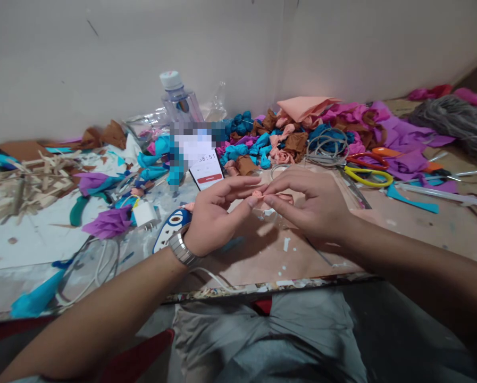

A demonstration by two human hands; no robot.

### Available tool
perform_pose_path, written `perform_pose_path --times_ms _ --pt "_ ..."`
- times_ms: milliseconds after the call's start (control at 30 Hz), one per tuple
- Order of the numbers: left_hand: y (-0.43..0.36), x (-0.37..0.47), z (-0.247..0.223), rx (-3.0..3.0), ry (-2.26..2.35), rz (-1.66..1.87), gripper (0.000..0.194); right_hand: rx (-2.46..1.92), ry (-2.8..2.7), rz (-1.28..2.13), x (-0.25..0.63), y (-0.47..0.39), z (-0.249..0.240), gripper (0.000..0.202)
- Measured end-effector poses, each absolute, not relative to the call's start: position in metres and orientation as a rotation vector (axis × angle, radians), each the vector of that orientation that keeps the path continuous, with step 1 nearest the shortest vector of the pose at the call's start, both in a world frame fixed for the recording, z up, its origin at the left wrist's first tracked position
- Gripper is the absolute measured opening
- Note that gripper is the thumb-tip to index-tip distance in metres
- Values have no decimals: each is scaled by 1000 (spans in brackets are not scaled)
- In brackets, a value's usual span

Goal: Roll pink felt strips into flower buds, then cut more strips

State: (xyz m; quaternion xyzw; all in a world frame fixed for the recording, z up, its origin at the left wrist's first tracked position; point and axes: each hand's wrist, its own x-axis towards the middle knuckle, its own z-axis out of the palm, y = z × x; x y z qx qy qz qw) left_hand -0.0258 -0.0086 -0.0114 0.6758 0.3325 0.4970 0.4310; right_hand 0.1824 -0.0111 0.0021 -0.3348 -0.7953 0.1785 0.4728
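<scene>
Between both hands, above the table's front part, is a small piece of peach crepe paper (256,194), rolled at its left end, with a loose strip running right. My left hand (221,213), with a metal watch at the wrist, pinches the rolled end between thumb and fingers. The strip is pinched by my right hand (310,205), its thumb and index finger close to the left fingertips. Behind the hands lies a phone (206,169) with a lit screen. A pile of twisted crepe paper pieces (262,143) in blue, brown, peach and pink spreads behind them.
Yellow-handled scissors (368,176) and red-handled ones lie right of the hands. A clear bottle (181,105) stands at the back. Left are a power strip (171,227), white charger (144,213), cables, purple paper flower (107,222) and wood sticks (34,183). Grey yarn (457,125) lies far right.
</scene>
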Motion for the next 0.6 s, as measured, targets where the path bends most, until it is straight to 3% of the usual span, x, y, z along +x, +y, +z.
perform_pose_path --times_ms 200,600 --pt "-10 -24 -10 1736 804 1217 26 -826 -1929 383 181 -11 2 6" --pt "-11 -25 -18 1681 722 1198 35 -826 -1907 408 179 -11 3 8"
